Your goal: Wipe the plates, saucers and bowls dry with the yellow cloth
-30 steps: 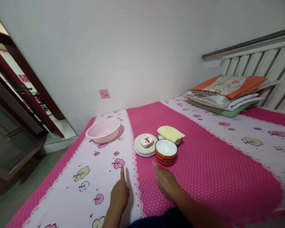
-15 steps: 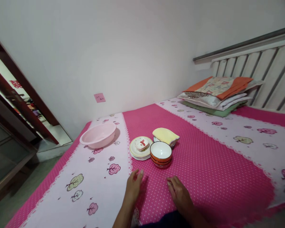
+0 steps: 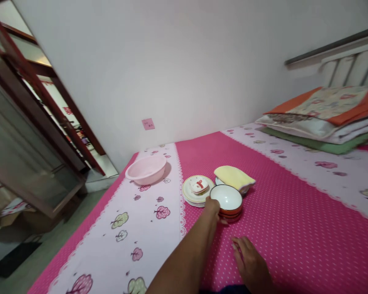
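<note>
My left hand (image 3: 213, 208) is at the left side of a stack of bowls (image 3: 230, 217), its fingers closed about the edge of the top bowl (image 3: 225, 197). The bowls are white inside, dark at the rim and orange-brown outside. Some of that hand's fingers are hidden. My right hand (image 3: 248, 255) rests low in front of the bowls, loosely open and holding nothing. Left of the bowls is a stack of pale plates (image 3: 187, 192), with a small white dish with a red design (image 3: 198, 185) on top. Behind the bowls, a folded yellow cloth (image 3: 234, 177) lies over more dishware.
A pink basin (image 3: 146, 170) sits at the back left on the pink and white bedspread (image 3: 282, 237). Folded bedding (image 3: 328, 118) is piled at the far right by the headboard. The wall (image 3: 184, 73) runs behind the bed; a doorway opens at the left.
My left hand has reached forward and right to the bowls and closed at their edge. My right hand stays low in front. The view has turned left.
</note>
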{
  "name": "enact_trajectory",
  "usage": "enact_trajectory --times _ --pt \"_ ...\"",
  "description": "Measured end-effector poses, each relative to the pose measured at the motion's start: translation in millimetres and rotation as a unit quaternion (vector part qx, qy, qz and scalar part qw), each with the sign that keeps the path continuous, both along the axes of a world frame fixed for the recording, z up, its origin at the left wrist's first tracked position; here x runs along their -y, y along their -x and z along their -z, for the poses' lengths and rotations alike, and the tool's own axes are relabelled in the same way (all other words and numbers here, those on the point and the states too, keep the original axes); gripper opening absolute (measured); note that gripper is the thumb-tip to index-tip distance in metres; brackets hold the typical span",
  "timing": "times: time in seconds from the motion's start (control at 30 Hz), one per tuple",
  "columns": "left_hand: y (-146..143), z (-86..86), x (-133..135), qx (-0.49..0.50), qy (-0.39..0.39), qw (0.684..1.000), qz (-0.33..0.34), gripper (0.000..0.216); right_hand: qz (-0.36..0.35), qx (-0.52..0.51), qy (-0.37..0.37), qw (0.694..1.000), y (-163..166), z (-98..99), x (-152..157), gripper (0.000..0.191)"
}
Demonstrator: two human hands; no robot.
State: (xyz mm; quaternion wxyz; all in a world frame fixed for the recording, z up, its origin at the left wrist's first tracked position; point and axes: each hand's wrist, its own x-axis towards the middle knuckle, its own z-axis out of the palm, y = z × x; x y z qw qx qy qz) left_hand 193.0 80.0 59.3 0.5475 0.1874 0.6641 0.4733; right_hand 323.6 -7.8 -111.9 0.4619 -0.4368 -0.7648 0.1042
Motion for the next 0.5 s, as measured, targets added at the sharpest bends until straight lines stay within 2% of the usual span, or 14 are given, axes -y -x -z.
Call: enact_trajectory --times 0.17,0.3,0.5 --pt "-6 16.6 16 0.014 -0.052 0.996 -0.070 0.070 -0.005 0.002 -0.078 0.997 -1 6.4 -4 0.025" --pt "-8 28.0 41 0.042 -0.112 0.986 -0.112 0.089 0.003 0.016 -0.092 0.996 -2 9.2 -5 0.025" --pt "11 46.1 87 0.134 -0.153 0.965 -0.167 0.099 -0.010 0.036 -0.101 0.994 -6 16.5 -9 0.026"
